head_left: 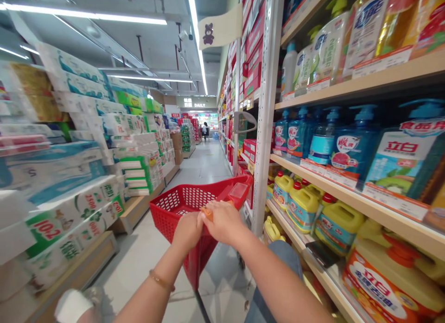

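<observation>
- my left hand (189,226) and right hand (222,221) sit side by side, touching, both closed around the orange handle (207,214); most of that handle is hidden under my fingers.
- a thin bracelet (160,281) circles my left wrist.
- the red shopping cart (167,217) is right in front of me in the aisle, its perforated basket just beyond my hands; the part of the basket floor i can see holds nothing.
- close on my right, a wooden-edged shelf unit (347,89) carries clear and amber pump bottles (327,47) up high, blue pump bottles (351,142) on the level below, and yellow jugs (302,207) with red caps lower down.
- a dark flat object (322,253) lies at the edge of the jug shelf; i can't tell what it is.
- on my left, wrapped paper packs (76,207) are stacked on low wooden platforms (83,272), blurred toward the edge of my view.
- far down the aisle, a seated person (205,130) in dark clothing is below a lit sign (200,104) reading "daily".
</observation>
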Motion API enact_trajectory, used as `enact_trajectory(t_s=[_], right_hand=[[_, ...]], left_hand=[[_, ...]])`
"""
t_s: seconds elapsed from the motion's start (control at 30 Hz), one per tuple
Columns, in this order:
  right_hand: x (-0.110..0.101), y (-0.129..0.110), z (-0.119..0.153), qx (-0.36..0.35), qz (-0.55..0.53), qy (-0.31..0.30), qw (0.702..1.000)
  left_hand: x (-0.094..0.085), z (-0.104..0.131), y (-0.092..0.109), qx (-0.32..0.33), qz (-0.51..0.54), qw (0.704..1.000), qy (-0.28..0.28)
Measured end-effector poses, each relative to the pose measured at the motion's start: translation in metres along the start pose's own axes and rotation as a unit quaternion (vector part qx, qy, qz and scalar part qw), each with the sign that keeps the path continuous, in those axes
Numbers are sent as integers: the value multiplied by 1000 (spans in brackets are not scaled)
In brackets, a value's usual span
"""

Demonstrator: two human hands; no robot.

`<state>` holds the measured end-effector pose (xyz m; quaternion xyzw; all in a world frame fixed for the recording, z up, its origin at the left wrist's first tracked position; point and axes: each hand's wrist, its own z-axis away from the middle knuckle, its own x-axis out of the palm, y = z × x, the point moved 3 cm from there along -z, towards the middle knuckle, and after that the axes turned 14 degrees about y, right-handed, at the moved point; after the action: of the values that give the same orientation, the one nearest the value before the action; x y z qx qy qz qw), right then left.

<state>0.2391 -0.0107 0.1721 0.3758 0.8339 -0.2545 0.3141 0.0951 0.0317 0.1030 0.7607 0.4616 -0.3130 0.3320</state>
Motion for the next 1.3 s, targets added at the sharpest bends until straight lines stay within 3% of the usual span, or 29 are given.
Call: enact_trajectory(t_s=[0.1,0.23,0.3,0.5,0.7,0.8,0.93,1.03,1.13,1.23,1.3], right_hand=[[-7,-5,10,-27,-1,2,1000],[-10,21,7,63,57,22,996],[-5,23,2,91,84,40,991],[7,-7,0,24,100,18,994],[-4,18,-4,76,144,8,987],[13,12,-8,104,194,-4,976],[49,-6,-4,29,181,-22,983],[55,8,1,13,134,1,991],[49,33,0,43,122,16,991],[57,40,-1,86,163,9,983],[72,34,2,76,167,-4,983]], left_hand=[[-2,-5,-8,-3,-14,1000,-27],[-1,-9,-22,-33,-25,999,-17],[3,-10,-21,-43,-29,999,-11],[11,-9,-24,-58,-11,998,-13],[16,-5,-53,-110,-29,993,0],[30,-6,-47,-111,-32,993,-3],[40,-3,-42,-92,-20,995,-15],[35,8,-59,-105,-32,994,-20],[33,18,-78,-126,-44,990,-34],[40,22,-75,-126,-35,990,-52],[44,21,-66,-120,-29,991,-60]])
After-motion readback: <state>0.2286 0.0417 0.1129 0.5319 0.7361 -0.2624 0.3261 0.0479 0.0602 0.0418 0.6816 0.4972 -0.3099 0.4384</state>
